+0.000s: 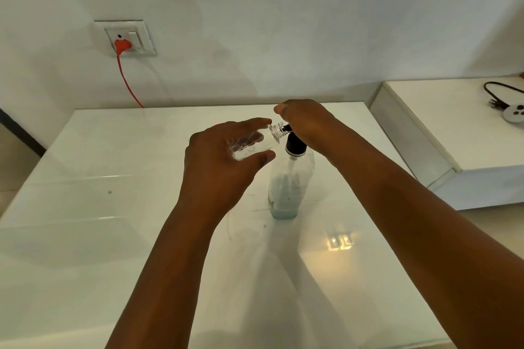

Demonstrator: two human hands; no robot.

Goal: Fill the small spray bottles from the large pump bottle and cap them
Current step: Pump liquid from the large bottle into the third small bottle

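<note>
We see a glossy white table (113, 235), white wall (283, 22), orange plug (122, 45) in a wall socket (124, 37), low white cabinet (453, 133) at right.

The right hand (304, 125) hides the pump bottle's (292, 178) pump head; the nozzle barely shows.

The pump bottle (292, 178) stands upright on the table (113, 221), near its centre. The small spray bottle (255, 143) lies tilted above the table, left of the pump head (295, 142), its mouth at the nozzle. A wall socket (124, 38) sits behind the table, to the left
</note>
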